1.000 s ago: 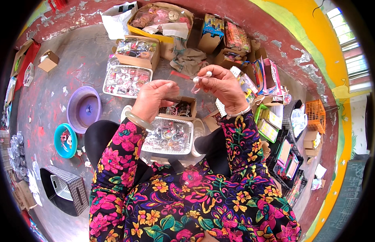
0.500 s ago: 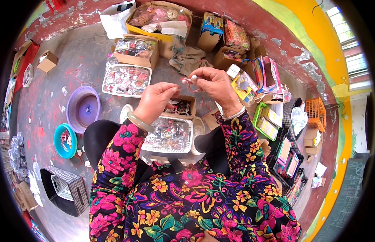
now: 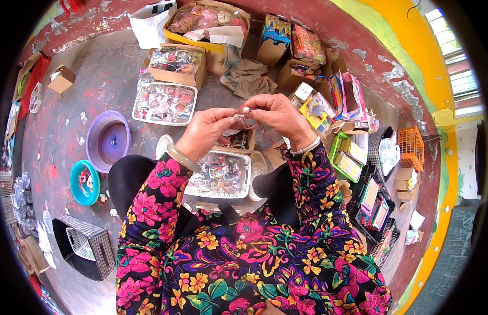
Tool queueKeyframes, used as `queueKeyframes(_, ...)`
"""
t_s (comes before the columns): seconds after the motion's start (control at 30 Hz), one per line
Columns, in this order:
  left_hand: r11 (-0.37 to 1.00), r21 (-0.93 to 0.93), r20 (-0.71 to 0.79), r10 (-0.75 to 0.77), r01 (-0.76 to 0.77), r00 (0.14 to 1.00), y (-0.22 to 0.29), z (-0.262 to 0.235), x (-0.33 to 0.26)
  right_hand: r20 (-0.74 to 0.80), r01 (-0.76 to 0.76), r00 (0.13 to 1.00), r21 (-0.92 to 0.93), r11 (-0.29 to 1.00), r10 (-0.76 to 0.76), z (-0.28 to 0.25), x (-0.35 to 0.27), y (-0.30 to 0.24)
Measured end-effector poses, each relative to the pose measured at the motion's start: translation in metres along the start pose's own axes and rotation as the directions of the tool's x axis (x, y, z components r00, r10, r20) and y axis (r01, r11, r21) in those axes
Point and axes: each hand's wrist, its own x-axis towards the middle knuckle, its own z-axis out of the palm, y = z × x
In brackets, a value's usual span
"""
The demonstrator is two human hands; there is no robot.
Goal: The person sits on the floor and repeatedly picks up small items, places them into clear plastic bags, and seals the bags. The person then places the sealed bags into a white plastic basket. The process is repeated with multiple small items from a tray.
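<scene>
Between my hands is a small pinkish hair tie (image 3: 246, 124) with a white pearl-like bead. My right hand (image 3: 279, 115) pinches it by the bead between thumb and fingertips. From the other side, my left hand (image 3: 206, 127) closes its thumb and forefinger on the band, with the fingertips of both hands almost meeting. Just below them is a cardboard box (image 3: 249, 140) of small dark items, partly hidden by my hands. Between my feet sits a white plastic basket (image 3: 247, 181) full of small clear-wrapped trinkets.
Ahead stand another white basket (image 3: 135, 107) of packets, a filled carton (image 3: 201, 67) and a large yellow box (image 3: 217, 51). Purple (image 3: 124, 134) and turquoise (image 3: 97, 191) basins lie to the left. A green crate (image 3: 333, 149) and dark crates (image 3: 362, 197) crowd the right.
My left hand has moved right and taken hold of the hair tie's band. My right hand has shifted slightly down and left, bringing the fingertips together.
</scene>
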Motion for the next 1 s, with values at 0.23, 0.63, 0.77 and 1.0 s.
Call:
queueKeyframes(0.23,0.99,-0.096,0.004,-0.099,0.099,0.995,-0.001,0.0,0.002,-0.114,0.026,0.993,-0.066,0.997,-0.033,0.005,-0.001,-0.006)
queueKeyframes(0.63,0.998,-0.026,-0.038,-0.049,0.048,0.998,0.0,0.005,0.001,-0.202,-0.015,0.979,-0.097,0.995,-0.005,0.011,0.004,0.003)
queueKeyframes(0.77,0.999,0.041,0.005,-0.021,0.021,1.0,-0.011,0.002,0.004,-0.084,0.152,0.978,-0.335,0.93,-0.19,0.01,0.002,0.002)
queueKeyframes(1.0,0.992,0.042,-0.005,-0.117,0.117,0.993,-0.011,0.003,0.005,-0.072,0.06,0.994,-0.298,0.953,-0.085,0.016,0.002,0.003)
